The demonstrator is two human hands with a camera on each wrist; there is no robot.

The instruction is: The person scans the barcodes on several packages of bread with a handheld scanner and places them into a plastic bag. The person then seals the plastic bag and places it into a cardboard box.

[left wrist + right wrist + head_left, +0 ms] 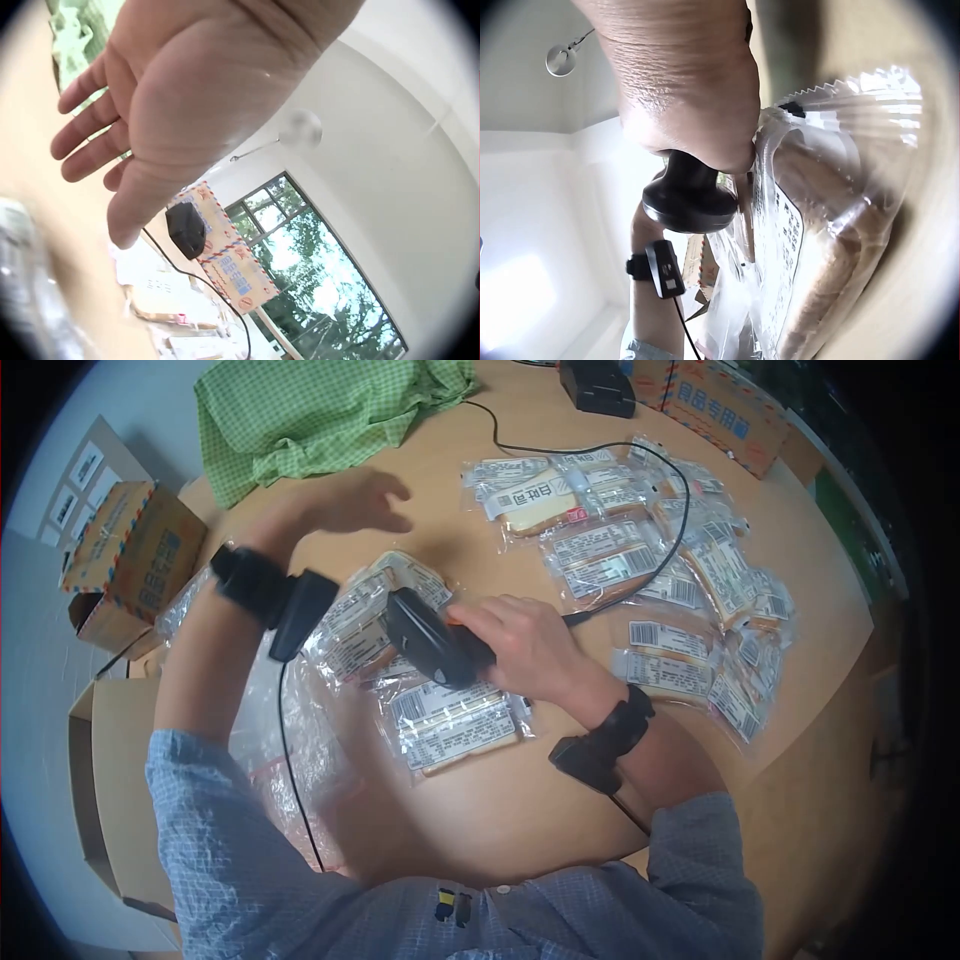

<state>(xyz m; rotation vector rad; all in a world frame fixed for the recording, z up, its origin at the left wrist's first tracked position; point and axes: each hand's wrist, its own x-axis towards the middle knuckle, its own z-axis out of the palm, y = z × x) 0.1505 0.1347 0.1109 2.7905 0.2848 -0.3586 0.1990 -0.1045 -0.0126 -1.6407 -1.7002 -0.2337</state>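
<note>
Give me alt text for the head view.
A person's right hand holds a black handheld scanner over bagged bread; the empty left hand hovers beyond it. More packets lie to the right, a green checked cloth far left.

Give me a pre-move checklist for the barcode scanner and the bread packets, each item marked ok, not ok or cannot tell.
1. Scanner gripped by the right hand: ok.
2. Left hand free to handle a packet: ok, fingers extended, holding nothing.
3. Front packet label side up, barcode exposed: ok.
4. Scanner aimed at that barcode: cannot tell, its reading window is hidden.
5. Finger on the trigger: cannot tell, hidden by the grip.
6. Cable clear of the packets on the right: not ok, it runs across them.
</note>
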